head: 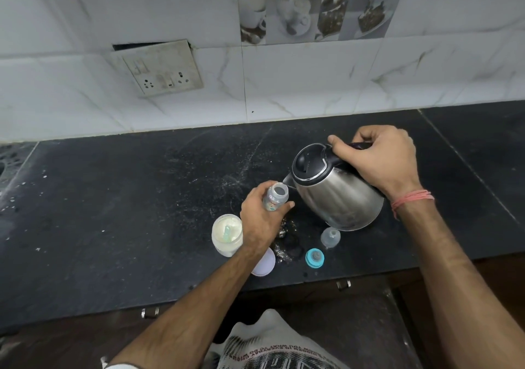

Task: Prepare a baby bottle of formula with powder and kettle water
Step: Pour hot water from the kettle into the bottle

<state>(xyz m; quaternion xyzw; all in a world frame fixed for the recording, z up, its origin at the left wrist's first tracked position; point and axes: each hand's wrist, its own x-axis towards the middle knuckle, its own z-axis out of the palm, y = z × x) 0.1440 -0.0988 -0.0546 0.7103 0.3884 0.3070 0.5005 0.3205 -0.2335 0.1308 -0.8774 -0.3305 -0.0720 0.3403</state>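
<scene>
My left hand [260,221] grips a small clear baby bottle [275,196] with its mouth open, standing on the black counter [113,212]. My right hand [377,161] grips the black handle of a steel kettle [338,195]. The kettle is tilted left with its spout right at the bottle's mouth. An open jar of white formula powder [227,235] with a pale green scoop in it stands just left of my left wrist.
A clear bottle cap [330,238] and a teal ring with its teat [314,258] lie on the counter in front of the kettle. A white jar lid [265,263] sits partly under my left forearm. A wet patch lies between them. A socket panel [159,70] hangs on the tiled wall.
</scene>
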